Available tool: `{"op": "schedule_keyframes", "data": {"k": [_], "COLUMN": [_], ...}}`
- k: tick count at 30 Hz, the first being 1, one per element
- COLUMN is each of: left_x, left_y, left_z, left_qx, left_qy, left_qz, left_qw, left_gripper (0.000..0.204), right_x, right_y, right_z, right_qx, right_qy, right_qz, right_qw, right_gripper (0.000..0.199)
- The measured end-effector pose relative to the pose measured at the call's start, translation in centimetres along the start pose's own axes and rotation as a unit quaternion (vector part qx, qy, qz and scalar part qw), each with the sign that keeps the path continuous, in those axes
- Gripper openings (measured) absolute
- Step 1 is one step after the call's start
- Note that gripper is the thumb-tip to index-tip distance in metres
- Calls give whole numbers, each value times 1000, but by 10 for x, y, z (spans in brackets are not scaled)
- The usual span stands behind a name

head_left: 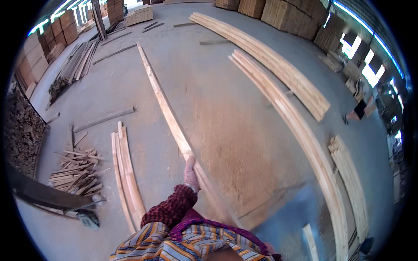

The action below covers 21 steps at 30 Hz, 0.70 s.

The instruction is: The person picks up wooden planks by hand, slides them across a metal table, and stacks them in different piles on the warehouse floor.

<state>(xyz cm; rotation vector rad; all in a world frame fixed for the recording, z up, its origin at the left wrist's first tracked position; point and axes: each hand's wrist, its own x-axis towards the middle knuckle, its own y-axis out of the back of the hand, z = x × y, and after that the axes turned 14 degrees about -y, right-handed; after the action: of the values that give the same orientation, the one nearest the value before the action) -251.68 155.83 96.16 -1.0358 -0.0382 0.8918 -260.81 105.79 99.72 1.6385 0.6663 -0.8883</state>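
1. Clearly, the left hand (190,173), in a pinkish glove, was closed around a long pale wooden plank (174,124), gripping it near its close end.
2. From the hand the plank ran far forward and slightly leftward, its distant tip reaching well out over the concrete floor (209,87); its near end passed behind the hand to the right, down toward the person's body.
3. The forearm below the hand wore a dark red checked sleeve (170,208), above striped clothing at the lower edge.
4. The right hand could not be seen, so its state could not be told.
5. Left of the hand, a few short curved boards (127,174) lay together on the floor, and farther left sat a heap of thin offcuts (76,172).
6. Right of the hand, a long row of stacked planks (300,135) stretched forward, with a second long stack (265,58) beyond it.
7. Far ahead of the hand, tall stacks of timber (287,13) stood along the far side of the hall.
8. Sawdust tinted the floor just right of the plank.
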Motion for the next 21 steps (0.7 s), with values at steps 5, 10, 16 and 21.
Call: {"op": "schedule_keyframes", "data": {"k": [5,10,16,21], "left_x": [166,351,566,767], "left_y": [-34,-73,-149,-177], "left_z": [77,128,185,212], "left_qx": [47,11,138,85], "left_qy": [20,31,60,20], "left_qz": [56,2,72,-41], "left_qw": [997,999,986,995], "left_gripper": [68,76,86,91], "right_x": [57,133,202,221], "right_y": [47,97,207,345], "right_z": [-170,-344,-572,-783], "right_qx": [-32,-73,-29,40], "right_qy": [4,29,-45,-153], "right_qz": [-48,-76,-78,-78], "right_qw": [998,994,996,984], "right_gripper": [49,52,76,83]}}
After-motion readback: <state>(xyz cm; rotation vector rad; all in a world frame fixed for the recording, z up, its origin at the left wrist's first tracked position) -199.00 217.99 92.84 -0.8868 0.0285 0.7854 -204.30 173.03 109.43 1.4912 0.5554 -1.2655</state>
